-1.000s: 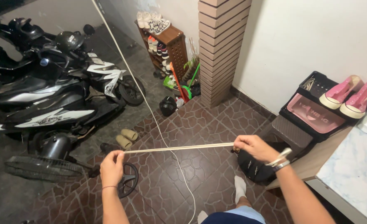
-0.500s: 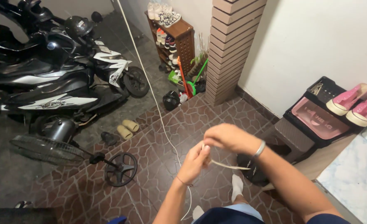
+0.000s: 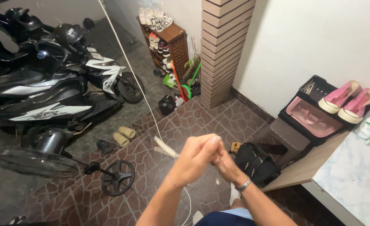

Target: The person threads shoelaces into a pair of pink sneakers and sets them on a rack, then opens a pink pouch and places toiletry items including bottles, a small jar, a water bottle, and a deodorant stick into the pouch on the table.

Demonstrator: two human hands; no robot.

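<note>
Cord end pokes out at 9 o'clock from left hand and right hand, both clamped on it, so a loose grip could let it slip free.

Single view, head-mounted, looking steeply down and forward from standing height onto the tiled floor. Near centre frame, close to the lens: both hands, left hand and right hand, pressed together. Far left: parked motorbike; far centre: brick pillar; near right: worktop edge.
</note>
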